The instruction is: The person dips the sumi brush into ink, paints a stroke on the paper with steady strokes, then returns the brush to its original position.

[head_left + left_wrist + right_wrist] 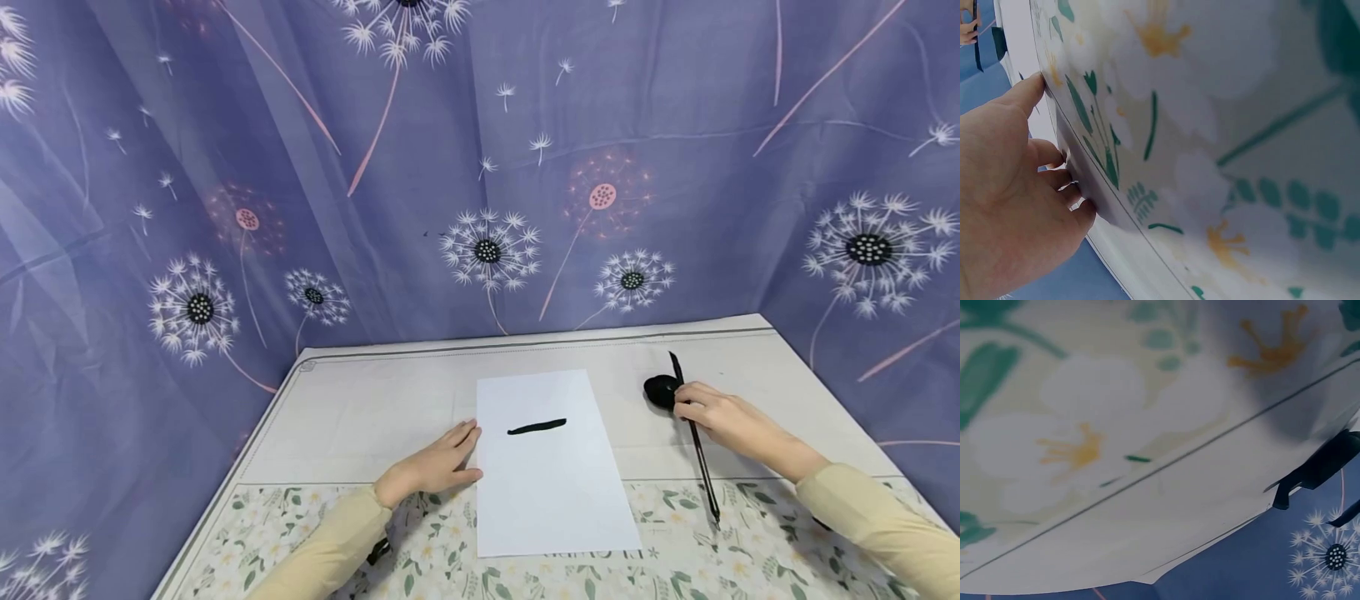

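Note:
My left hand point(441, 463) rests on the table with fingers extended, its fingertips right at the left edge of a white sheet of paper point(551, 500). A thick black horizontal stroke point(537, 427) marks the sheet's upper part. Over on the right, my right hand point(723, 414) pinches a long, dark writing brush point(703, 467), its black tip pointing away from me. Beside those fingers sits a small black ink dish point(661, 392), partly covered by the hand. The left wrist view shows the left hand point(1016, 181) close up; the right wrist view shows the ink dish point(1319, 465) but no hand.
The table point(375, 400) has a white far part and a floral near part point(255, 533). Purple dandelion-print curtains point(420, 283) hang behind it and along both sides. A small dark object point(378, 550) shows by the left sleeve.

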`<state>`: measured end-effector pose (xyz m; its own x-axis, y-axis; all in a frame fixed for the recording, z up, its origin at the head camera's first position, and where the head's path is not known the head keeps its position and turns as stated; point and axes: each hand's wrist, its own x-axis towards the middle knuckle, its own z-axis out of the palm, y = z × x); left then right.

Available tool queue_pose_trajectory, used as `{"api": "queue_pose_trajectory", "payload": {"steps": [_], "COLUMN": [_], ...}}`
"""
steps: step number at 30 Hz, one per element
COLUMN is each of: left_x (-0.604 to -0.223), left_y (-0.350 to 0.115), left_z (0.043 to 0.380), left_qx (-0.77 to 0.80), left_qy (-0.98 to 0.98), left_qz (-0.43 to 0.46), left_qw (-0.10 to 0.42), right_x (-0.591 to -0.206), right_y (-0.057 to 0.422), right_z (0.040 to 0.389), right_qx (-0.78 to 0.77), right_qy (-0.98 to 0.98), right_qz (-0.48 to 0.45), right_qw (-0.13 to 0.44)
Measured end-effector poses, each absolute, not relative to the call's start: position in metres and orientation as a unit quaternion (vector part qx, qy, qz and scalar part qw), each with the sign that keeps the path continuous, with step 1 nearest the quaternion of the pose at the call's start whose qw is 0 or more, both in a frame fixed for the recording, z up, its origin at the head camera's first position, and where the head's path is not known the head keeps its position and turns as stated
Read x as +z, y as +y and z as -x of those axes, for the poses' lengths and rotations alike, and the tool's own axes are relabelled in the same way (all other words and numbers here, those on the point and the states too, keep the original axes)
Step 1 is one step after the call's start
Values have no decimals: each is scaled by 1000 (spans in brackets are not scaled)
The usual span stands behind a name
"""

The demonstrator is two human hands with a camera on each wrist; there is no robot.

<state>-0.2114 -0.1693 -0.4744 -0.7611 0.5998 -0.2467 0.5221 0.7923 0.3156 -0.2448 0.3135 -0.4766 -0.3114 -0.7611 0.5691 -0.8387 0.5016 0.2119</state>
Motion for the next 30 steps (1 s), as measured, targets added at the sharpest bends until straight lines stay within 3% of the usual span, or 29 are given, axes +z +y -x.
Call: {"api": "queue_pose_trajectory", "payload": {"steps": [30], "left_x": [-475], "left_y": [-169], "left_z": [212], "left_qx": [109], "left_qy": [932], "left_qz": [-303], "left_qw": [167], "right_x": [-489], "right_y": [335], "right_z": [236], "right_qx": [9], "right_qy": [-812], "right_qz": [-492], "right_qw": [315]}}
